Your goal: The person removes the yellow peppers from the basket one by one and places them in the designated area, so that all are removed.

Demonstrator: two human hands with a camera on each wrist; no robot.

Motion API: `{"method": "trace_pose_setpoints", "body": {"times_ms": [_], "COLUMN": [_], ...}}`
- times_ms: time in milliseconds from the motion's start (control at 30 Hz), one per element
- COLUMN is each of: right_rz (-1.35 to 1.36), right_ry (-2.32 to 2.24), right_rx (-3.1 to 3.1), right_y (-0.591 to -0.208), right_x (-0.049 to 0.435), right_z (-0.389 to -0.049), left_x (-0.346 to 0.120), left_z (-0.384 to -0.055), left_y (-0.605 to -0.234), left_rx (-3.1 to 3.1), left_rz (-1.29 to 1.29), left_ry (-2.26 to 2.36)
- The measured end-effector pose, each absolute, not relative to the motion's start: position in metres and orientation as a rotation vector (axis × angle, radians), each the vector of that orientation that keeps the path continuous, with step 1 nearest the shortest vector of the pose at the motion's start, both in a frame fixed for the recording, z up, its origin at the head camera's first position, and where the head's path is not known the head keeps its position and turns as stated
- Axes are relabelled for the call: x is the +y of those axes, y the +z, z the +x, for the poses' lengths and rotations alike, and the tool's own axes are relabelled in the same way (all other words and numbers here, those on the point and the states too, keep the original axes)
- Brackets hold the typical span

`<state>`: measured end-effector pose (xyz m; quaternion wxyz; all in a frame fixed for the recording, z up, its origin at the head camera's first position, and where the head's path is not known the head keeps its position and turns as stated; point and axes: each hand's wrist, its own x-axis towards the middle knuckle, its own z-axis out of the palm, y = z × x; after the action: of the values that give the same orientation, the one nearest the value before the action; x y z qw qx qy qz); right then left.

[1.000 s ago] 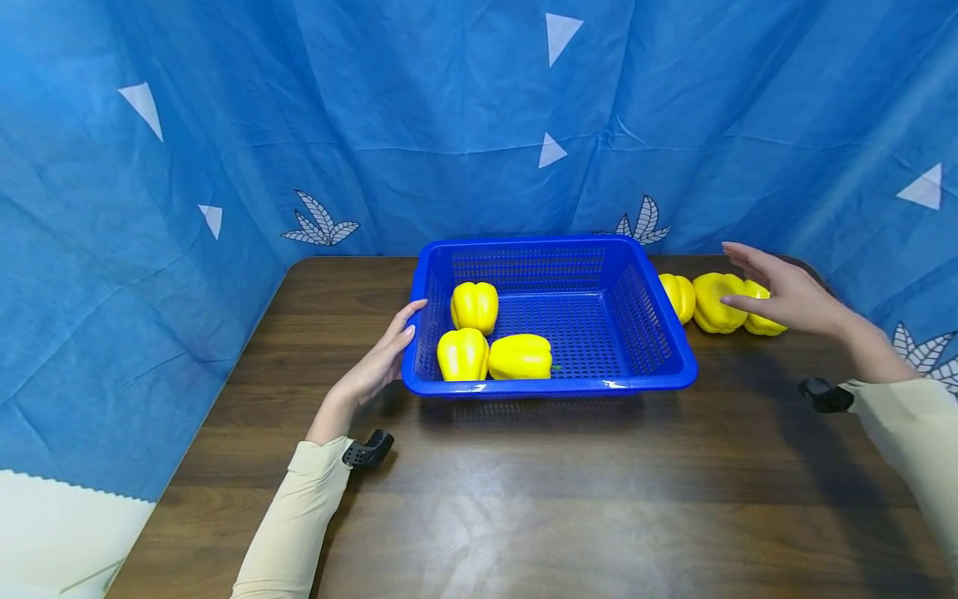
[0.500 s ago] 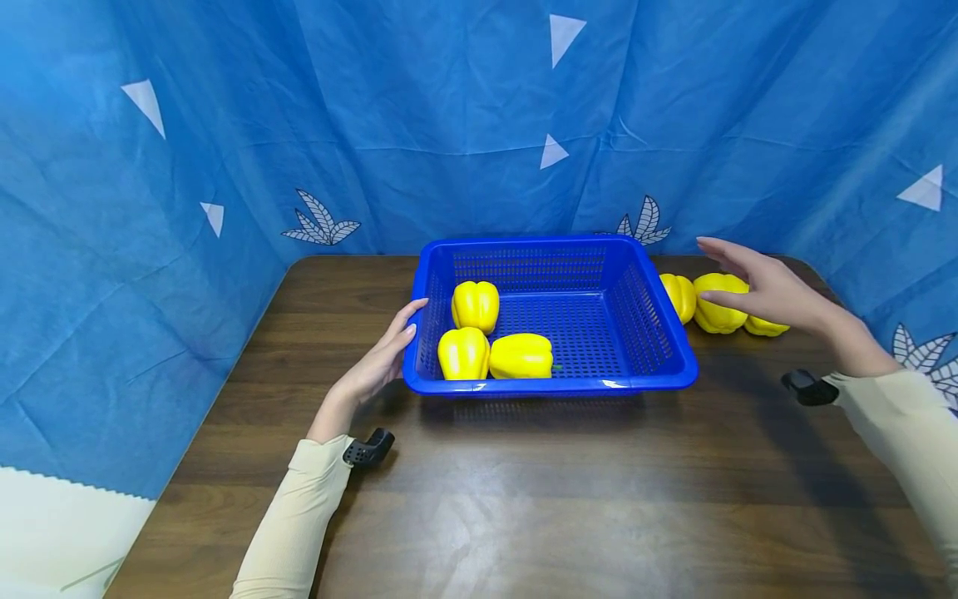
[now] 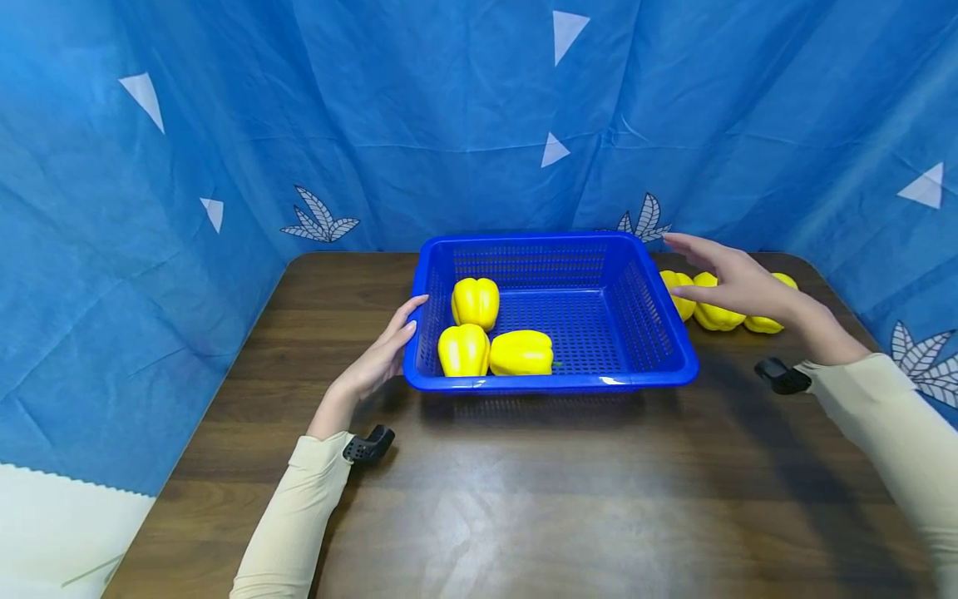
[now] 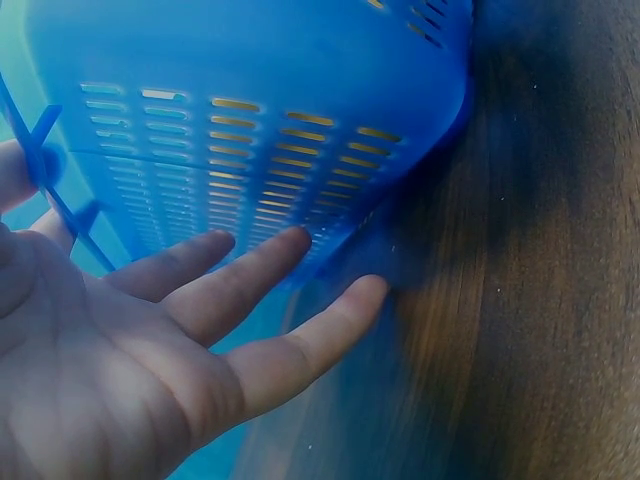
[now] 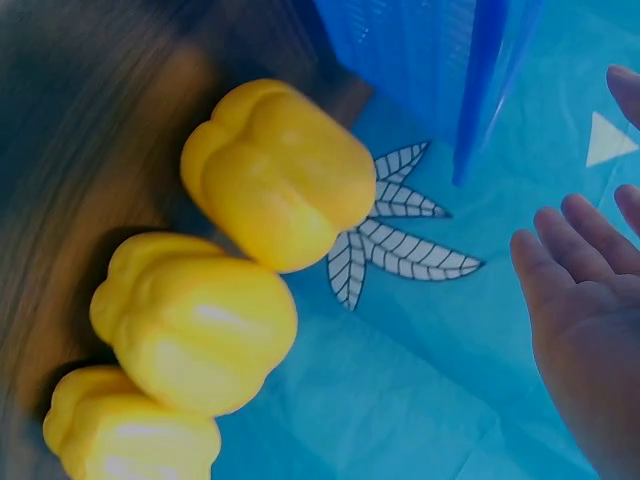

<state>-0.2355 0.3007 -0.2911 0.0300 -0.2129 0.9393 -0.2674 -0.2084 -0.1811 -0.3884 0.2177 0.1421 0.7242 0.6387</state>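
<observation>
A blue plastic basket (image 3: 584, 333) stands mid-table with three yellow bell peppers (image 3: 475, 304) in its left part. At its left rim is my left hand (image 3: 377, 358), holding it with thumb and forefinger over the edge. In the left wrist view the other fingers (image 4: 250, 285) of that hand reach along the outside of the slotted wall. My right hand (image 3: 737, 279) hovers over three more yellow bell peppers (image 5: 280, 175) lying in a row right of the basket. Its fingers and thumb are spread, with nothing between them; the head view shows these peppers partly covered by it.
A brown wooden table (image 3: 524, 491) carries everything. Behind it and along the sides hangs a blue cloth (image 3: 464, 108) with white triangles and leaf prints. A black wrist strap (image 3: 782, 376) sits at the right sleeve, another at the left.
My right hand has moved left, from over the farther peppers toward the basket's right rim. The left hand stays at the left rim, and the basket and peppers keep their places.
</observation>
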Motion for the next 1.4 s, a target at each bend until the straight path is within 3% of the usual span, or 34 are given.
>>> {"method": "trace_pose_setpoints", "body": {"times_ms": [1400], "right_rz": [-0.94], "right_ry": [-0.626], "right_rx": [2.717], "right_y": [-0.296], "right_x": [0.223], "right_z": [-0.239], "left_x": [-0.181], "left_z": [-0.208], "left_y": [-0.387], "left_rx": [2.011], "left_rz": [0.416], "left_ry": [1.765]}}
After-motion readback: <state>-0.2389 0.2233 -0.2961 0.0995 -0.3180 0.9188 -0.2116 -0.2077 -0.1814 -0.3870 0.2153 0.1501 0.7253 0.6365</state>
